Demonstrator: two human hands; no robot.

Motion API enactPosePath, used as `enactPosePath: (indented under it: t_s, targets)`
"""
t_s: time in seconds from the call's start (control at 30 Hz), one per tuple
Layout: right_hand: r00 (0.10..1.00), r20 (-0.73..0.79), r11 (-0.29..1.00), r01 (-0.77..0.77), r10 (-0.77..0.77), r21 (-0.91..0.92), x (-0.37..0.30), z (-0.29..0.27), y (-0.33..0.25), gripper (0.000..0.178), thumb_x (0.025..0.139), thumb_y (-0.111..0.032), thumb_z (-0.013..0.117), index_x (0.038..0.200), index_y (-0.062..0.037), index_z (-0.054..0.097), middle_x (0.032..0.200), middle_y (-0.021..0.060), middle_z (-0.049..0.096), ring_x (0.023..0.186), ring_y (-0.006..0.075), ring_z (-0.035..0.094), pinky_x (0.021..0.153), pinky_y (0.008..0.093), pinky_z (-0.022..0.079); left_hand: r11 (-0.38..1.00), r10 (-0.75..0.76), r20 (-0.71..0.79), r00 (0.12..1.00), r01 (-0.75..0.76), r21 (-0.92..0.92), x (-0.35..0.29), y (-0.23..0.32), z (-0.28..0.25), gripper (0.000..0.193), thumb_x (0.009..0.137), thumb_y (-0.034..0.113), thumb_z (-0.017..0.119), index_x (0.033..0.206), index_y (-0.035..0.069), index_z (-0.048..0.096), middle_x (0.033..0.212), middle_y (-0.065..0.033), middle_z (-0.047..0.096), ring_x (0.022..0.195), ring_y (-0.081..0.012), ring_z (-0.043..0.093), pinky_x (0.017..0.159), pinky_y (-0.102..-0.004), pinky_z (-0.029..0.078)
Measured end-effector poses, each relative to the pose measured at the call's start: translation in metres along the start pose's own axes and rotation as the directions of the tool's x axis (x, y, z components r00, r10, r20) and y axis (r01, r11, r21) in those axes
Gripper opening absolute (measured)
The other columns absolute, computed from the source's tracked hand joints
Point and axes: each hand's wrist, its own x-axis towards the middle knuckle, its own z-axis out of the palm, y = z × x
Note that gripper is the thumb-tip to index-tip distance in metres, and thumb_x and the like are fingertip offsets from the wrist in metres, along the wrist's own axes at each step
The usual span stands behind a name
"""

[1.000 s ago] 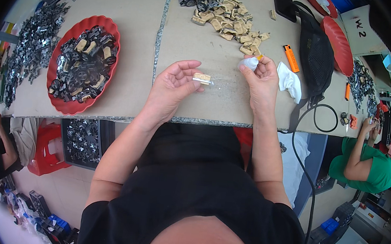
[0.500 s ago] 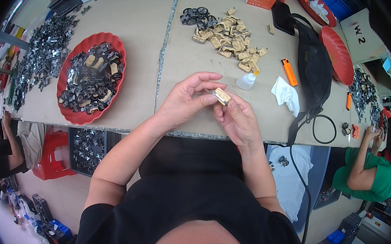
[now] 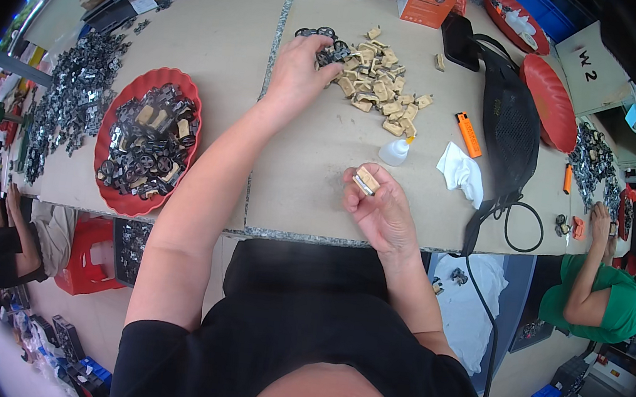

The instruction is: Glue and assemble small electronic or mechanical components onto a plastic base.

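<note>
My right hand (image 3: 380,209) pinches a small tan block-shaped piece (image 3: 367,180), like a toy vehicle body with a pale strip along its side, above the near part of the table. My left hand (image 3: 300,69) is stretched forward to a small heap of black wheeled pieces (image 3: 340,51). Its thumb and fingers are apart and curve over the heap's near left side; the fingertips partly hide among the parts. Right beside it lies a pile of more tan pieces (image 3: 380,89). A small white squeeze bottle (image 3: 394,152) with a yellow tip stands between that pile and my right hand.
A red scalloped tray (image 3: 196,120) of black and tan parts sits left, beside a spread of dark parts (image 3: 73,95). To the right are an orange lighter-shaped tool (image 3: 468,134), white tissue (image 3: 460,175) and a black bag (image 3: 510,102) with a cord. A green-sleeved person (image 3: 602,294) works far right.
My left hand has let go of the tan piece and moved forward to the black wheeled heap. My right hand keeps the piece, now a little lower.
</note>
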Motion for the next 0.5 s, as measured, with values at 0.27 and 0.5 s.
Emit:
enactPosePath:
  t_s: [0.27,0.5]
  targets:
    - [1.000,-0.011,1.000,-0.009,0.009,-0.008,0.000,-0.003,0.001,0.032,0.079,-0.021,0.067,0.101,-0.0043,0.051,0.101,0.0110,0.055,0.075,0.0113,0.051,0.067,0.0245,0.040,0.946,-0.233,0.036,0.972,0.235,-0.221,0.005,-0.014,-0.010,0.019,0.080,0.016,0.061,0.092,0.001,0.063,0.079,-0.0060,0.060,0.073,-0.0119,0.052,0.068,-0.0256,0.043]
    - [0.999,-0.042,1.000,-0.011,0.011,-0.003,-0.004,0.002,0.004,0.033,0.079,-0.022,0.067,0.100,-0.0031,0.051,0.097,0.0100,0.057,0.073,0.0114,0.052,0.066,0.0241,0.041,0.553,-0.461,0.321,0.827,0.551,-0.625,-0.056,-0.017,-0.071,0.020,0.084,0.016,0.057,0.088,-0.004,0.058,0.076,-0.0057,0.057,0.065,-0.0103,0.053,0.058,-0.0236,0.045]
